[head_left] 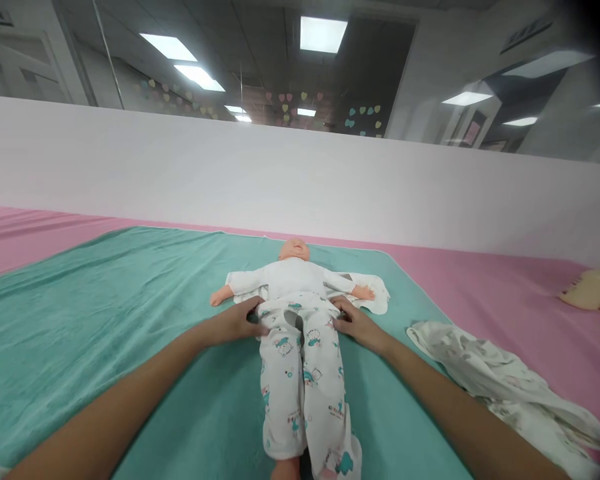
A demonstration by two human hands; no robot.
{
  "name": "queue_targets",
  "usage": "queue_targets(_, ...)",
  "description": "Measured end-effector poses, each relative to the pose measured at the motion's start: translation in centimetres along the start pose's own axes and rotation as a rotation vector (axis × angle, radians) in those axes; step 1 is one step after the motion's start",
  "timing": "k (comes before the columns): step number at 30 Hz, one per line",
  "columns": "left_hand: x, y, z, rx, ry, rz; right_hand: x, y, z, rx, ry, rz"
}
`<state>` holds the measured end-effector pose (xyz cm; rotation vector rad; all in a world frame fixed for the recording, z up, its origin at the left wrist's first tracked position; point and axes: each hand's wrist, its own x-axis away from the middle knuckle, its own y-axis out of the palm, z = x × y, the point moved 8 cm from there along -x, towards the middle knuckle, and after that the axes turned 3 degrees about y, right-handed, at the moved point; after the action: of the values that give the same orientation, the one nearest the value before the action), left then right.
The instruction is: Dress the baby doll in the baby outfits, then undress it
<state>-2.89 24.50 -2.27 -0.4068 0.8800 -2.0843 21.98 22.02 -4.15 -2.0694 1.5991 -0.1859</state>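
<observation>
A baby doll (pixel 295 250) lies on its back, head away from me, arms spread to the sides. It wears a white long-sleeved top (pixel 294 277) and white baby trousers (pixel 283 393) with a teal and pink cartoon print. My left hand (pixel 237 321) grips the trousers at the left hip, thumb and fingers curled on the fabric. At the opposite hip my right hand (pixel 357 323) pinches the other side of them. A dark gap shows at the crotch. One bare foot (pixel 286 469) pokes out of the left leg; the right trouser leg's end covers the other foot.
A teal blanket (pixel 180 393) lies over a pink sheet (pixel 510 293). Crumpled printed white clothing (pixel 500 373) sits at the right. White cloth (pixel 377 293) spreads under the doll's arm. A yellowish object (pixel 593 288) rests at the far right edge. A white wall (pixel 230 173) with windows stands behind.
</observation>
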Motion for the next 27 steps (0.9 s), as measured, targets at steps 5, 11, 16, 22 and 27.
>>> queue_targets(5,0.6,0.2,0.4,-0.108,0.005,0.042,0.7,1.0,-0.3,0.161,0.112,-0.046)
queue_targets(11,0.6,-0.5,1.7,-0.139,0.041,0.25,1.3,0.5,-4.0,0.289,-0.109,0.199)
queue_targets(16,0.8,-0.1,1.6,0.086,0.012,0.196,2.2,1.1,-3.5,0.16,0.088,0.18)
queue_targets(22,3.9,2.7,3.2,0.223,0.01,-0.026,3.9,3.1,-4.7,-0.001,0.085,-0.159)
queue_targets(27,6.5,4.1,5.0,0.052,0.087,0.059,6.0,4.8,-7.1,0.265,-0.124,-0.204)
